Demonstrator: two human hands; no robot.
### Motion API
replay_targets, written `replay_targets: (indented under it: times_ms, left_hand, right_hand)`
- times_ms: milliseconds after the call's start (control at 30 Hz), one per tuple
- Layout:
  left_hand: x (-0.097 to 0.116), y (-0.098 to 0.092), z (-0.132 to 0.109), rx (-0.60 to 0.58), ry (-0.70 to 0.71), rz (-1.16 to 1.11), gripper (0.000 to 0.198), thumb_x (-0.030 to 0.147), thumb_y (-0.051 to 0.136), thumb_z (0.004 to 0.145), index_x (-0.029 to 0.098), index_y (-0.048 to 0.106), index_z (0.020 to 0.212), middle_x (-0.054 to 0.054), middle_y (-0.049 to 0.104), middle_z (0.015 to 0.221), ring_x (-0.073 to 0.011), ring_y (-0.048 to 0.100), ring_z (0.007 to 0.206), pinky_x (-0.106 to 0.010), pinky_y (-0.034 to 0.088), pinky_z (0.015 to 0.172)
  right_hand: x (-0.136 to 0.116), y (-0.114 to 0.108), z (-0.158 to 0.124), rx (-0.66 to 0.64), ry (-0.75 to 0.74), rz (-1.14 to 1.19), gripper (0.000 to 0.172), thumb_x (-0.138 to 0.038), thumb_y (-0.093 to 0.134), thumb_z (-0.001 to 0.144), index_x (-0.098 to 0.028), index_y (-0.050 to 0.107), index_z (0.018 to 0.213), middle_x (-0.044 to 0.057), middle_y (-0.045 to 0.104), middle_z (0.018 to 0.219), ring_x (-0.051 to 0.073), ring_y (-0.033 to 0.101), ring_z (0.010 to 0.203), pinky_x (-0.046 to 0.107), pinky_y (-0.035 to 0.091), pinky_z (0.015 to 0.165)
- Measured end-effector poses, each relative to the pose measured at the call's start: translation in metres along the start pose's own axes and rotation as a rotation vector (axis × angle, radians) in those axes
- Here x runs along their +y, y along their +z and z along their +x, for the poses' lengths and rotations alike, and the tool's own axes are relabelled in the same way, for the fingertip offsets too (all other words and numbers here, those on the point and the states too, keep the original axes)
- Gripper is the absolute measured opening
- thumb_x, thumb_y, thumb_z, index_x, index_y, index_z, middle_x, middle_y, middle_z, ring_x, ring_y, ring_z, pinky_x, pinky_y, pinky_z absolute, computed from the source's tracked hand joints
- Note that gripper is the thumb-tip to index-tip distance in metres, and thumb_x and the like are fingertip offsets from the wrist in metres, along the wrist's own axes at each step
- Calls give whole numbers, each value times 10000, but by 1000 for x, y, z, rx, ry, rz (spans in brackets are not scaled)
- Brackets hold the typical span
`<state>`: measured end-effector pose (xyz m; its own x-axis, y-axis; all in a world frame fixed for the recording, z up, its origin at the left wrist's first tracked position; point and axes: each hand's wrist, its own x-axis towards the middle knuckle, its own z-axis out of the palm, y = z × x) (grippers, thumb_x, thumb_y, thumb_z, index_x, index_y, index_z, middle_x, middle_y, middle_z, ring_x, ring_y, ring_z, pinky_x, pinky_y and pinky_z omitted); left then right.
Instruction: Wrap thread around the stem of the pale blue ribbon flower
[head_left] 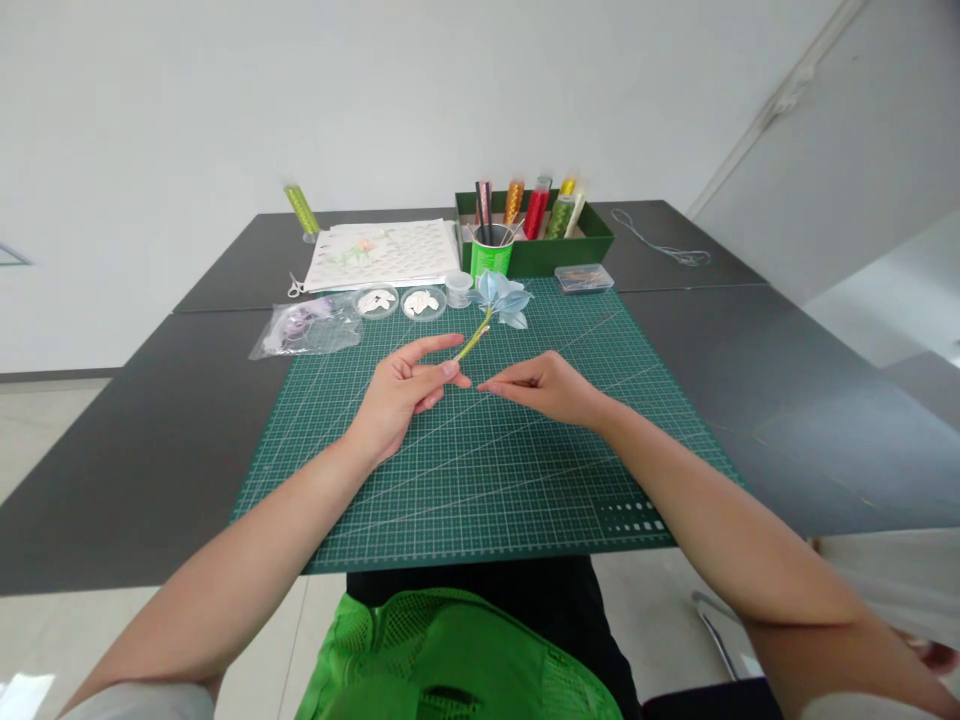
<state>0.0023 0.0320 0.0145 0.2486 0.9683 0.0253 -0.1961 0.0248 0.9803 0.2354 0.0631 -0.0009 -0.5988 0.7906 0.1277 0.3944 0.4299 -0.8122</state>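
Note:
A pale blue artificial flower with a green stem leans up and to the right above the cutting mat. My left hand pinches the lower end of that stem between thumb and fingers, with the index finger stretched out along it. Just right of it, my right hand has its thumb and fingertips pressed together, close to the left fingertips. Whether something thin, such as a thread, sits in that pinch is too small to see.
On the green cutting mat stand two dishes of white pieces, a small white tub, a green can of tools and a clear case. Behind are a box of thread spools, paper sheets, scissors and a plastic bag.

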Motion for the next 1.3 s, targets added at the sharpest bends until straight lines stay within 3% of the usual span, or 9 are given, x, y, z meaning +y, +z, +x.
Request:
replay_targets:
  times_ms: [133,300,467,667,767,967,1133,1300]
  left_hand:
    - [0,-3,3,38,18,-38,417,354,824,780,207,742,1162,-31,742,724,-21,355,444,-154,230,425]
    - [-1,-8,7,98,41,-49,391,350,843,760,207,761,1115,-22,730,714,-18,354,446,-151,207,420]
    - [0,-8,7,118,46,16,399,359,836,762,183,758,1111,-25,728,696,-28,351,447,-167,223,428]
    - [-3,-9,8,201,80,253,419,384,809,770,170,748,1126,-29,749,685,-42,352,419,-191,265,437]
    - [-6,-11,9,247,120,401,399,400,772,802,178,749,1132,-36,769,722,-71,456,431,-207,312,447]
    - [-10,-12,7,315,227,664,264,355,727,848,220,776,1069,-11,790,780,-157,703,665,-240,479,603]
    - [-11,-11,4,350,326,893,179,330,700,881,252,793,1013,12,797,831,-163,722,712,-265,513,683]
    - [-11,-12,2,333,353,1075,174,337,667,918,275,799,1012,13,803,926,-158,712,713,-268,505,684]
  right_hand:
    - [2,-1,1,-183,22,-59,342,-405,620,929,-125,816,946,-12,567,581,84,410,528,239,316,527]
    - [-1,1,0,-368,10,-55,320,-379,622,930,-125,817,943,-61,426,486,76,371,477,236,331,520]
    - [-12,3,-3,-424,-17,-17,322,-373,625,937,-121,812,865,-53,472,505,65,363,469,230,337,515]
    - [-18,4,-5,-490,-47,-10,293,-339,634,944,-138,807,819,-50,500,527,60,375,490,216,343,529]
    - [-20,4,-6,-501,-63,10,283,-347,639,944,-144,816,855,-48,521,520,60,384,482,215,348,529]
    - [-23,-1,-9,-507,-93,58,313,-407,635,947,-157,823,945,20,709,657,76,475,500,222,361,518]
    - [-25,-4,-11,-508,-119,140,316,-388,653,938,-125,809,1018,74,779,796,86,533,535,213,350,488]
    - [-29,-11,-13,-507,-140,250,302,-361,671,929,-110,802,1033,41,733,687,60,442,489,202,303,460]
